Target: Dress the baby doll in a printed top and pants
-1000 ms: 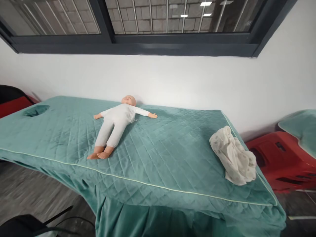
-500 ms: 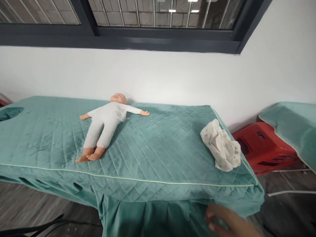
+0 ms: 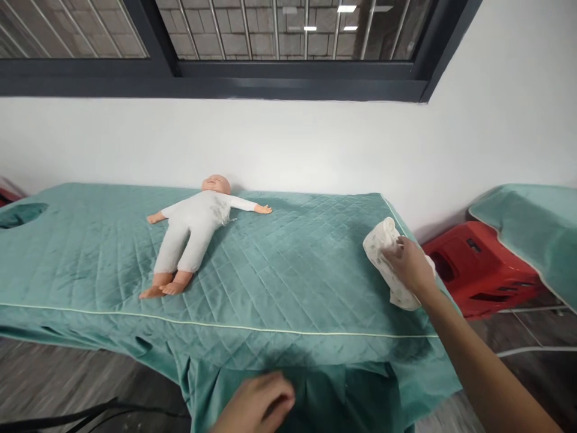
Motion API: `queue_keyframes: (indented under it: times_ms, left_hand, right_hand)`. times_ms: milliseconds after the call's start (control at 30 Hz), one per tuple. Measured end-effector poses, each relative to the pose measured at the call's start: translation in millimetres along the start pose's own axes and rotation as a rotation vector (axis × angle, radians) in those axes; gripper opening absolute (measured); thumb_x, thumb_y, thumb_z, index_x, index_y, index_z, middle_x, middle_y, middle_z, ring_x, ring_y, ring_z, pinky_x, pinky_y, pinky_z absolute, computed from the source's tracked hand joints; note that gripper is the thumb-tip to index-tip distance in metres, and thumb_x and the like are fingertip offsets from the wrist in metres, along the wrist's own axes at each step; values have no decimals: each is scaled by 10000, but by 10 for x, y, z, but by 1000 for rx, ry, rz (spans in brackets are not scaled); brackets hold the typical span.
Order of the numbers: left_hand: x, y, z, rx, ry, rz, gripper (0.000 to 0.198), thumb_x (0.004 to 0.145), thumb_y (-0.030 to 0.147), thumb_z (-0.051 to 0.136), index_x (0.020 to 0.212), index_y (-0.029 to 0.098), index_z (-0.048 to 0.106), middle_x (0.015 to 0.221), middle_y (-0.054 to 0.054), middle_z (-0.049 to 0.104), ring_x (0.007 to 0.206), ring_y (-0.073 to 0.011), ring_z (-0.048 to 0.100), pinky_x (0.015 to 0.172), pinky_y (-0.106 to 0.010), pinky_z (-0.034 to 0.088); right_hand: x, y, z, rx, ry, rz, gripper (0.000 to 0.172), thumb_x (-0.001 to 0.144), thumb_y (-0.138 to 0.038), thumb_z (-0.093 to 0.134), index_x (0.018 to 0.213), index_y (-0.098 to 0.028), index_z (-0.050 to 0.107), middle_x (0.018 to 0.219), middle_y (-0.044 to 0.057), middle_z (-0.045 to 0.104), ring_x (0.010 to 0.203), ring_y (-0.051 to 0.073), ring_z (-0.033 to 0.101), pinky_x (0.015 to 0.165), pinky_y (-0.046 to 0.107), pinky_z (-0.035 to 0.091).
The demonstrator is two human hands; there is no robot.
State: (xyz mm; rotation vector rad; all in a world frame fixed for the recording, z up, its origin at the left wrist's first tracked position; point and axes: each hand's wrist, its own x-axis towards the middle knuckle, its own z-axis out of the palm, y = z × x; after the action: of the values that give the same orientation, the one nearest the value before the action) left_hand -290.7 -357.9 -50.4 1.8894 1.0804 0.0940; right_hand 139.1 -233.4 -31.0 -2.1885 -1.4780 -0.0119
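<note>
A baby doll (image 3: 198, 225) in a white suit lies on its back on the bed, near the wall. The bed carries a quilted green cover (image 3: 288, 270). At the bed's right edge lies a crumpled white cloth (image 3: 381, 243). My right hand (image 3: 408, 264) rests on top of that cloth with its fingers curled onto it. My left hand (image 3: 259, 406) is low at the front, against the cover's hanging skirt, fingers bent and partly blurred.
A face hole (image 3: 20, 213) opens in the bed at the far left. A red plastic stool (image 3: 482, 267) stands on the floor to the right. A second green-covered bed (image 3: 536, 225) is at the right edge. A dark-framed window (image 3: 288, 78) runs above.
My right hand has risen from below the bed's front edge and landed on the white cloth. My left hand has come into view at the bottom. The doll has not moved.
</note>
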Motion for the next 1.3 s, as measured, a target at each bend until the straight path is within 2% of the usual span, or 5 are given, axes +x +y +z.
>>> queue_keyframes:
  times_ms: [333, 433, 633, 800, 1300]
  left_hand:
    - [2210, 556, -703, -866, 516, 400, 806, 798, 562, 748, 1485, 287, 429, 1625, -94, 368, 1436, -293, 443, 1136, -401, 424]
    - [2550, 394, -956, -955, 648, 432, 737, 779, 523, 786, 1416, 254, 531, 1465, -83, 569, 1352, -276, 525, 1156, -378, 393]
    - [2737, 28, -1060, -1186, 758, 276, 477, 860, 635, 632, 903, 167, 710, 937, -49, 727, 904, -202, 657, 884, -335, 510]
    - [2747, 50, -1046, -992, 749, 368, 379, 866, 554, 674, 1001, 201, 708, 1089, -40, 696, 1037, -187, 612, 937, -281, 467]
    - [2741, -33, -1122, -1545, 850, 282, 297, 738, 344, 828, 786, 177, 587, 720, 48, 596, 656, -90, 551, 657, -211, 450]
  right_hand:
    - [-86, -1326, 569, 471, 114, -487, 234, 984, -291, 458, 1165, -210, 582, 1146, 127, 635, 1127, 277, 591, 1018, 458, 479]
    - [-156, -1638, 732, 595, -87, -667, 259, 979, -247, 478, 1217, -230, 579, 1222, 112, 623, 1193, 261, 576, 1058, 453, 481]
    - [20, -1539, 1101, 480, -71, -524, 501, 932, -305, 591, 1413, -197, 501, 1413, 149, 533, 1327, 325, 476, 1139, 534, 405]
    - [253, -1536, 1163, 412, -112, -507, 730, 841, -231, 644, 1523, -250, 384, 1539, 108, 417, 1398, 339, 385, 1162, 543, 368]
    - [304, -1431, 1104, 797, 111, -303, 161, 807, -256, 701, 757, -234, 549, 1336, 58, 563, 1296, 282, 446, 1122, 487, 340]
